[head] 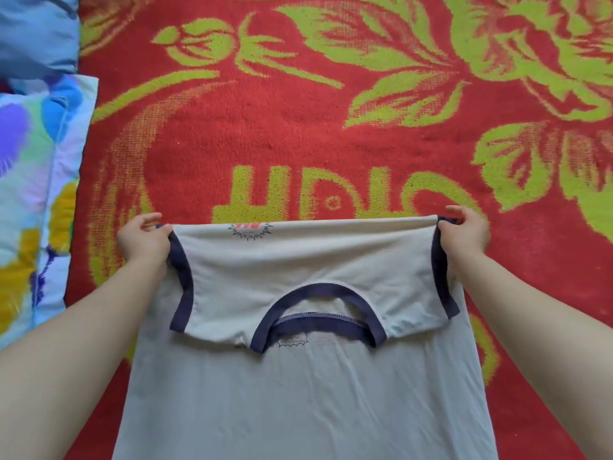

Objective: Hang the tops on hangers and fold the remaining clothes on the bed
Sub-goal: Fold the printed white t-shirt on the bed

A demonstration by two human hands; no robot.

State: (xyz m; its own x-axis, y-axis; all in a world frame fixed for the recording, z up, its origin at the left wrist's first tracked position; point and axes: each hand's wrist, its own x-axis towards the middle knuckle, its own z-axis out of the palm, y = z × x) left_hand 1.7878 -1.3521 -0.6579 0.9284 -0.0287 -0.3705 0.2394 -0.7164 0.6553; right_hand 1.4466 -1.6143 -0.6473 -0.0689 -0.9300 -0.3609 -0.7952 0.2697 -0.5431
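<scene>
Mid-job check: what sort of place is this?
Probably a bedroom, on a bed: a red floral blanket covers the surface, a colourful pillow lies at its left edge, and a grey T-shirt lies on it.

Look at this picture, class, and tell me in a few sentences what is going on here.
A person is handling a pale grey T-shirt spread on a red and green patterned blanket. The left hand and right hand each pinch a far corner of the shirt at the navy-trimmed sleeves. The upper part, with the navy neckline, lies folded back over the body, towards the person. A flowered pillow and a blue cloth lie at the left edge.
</scene>
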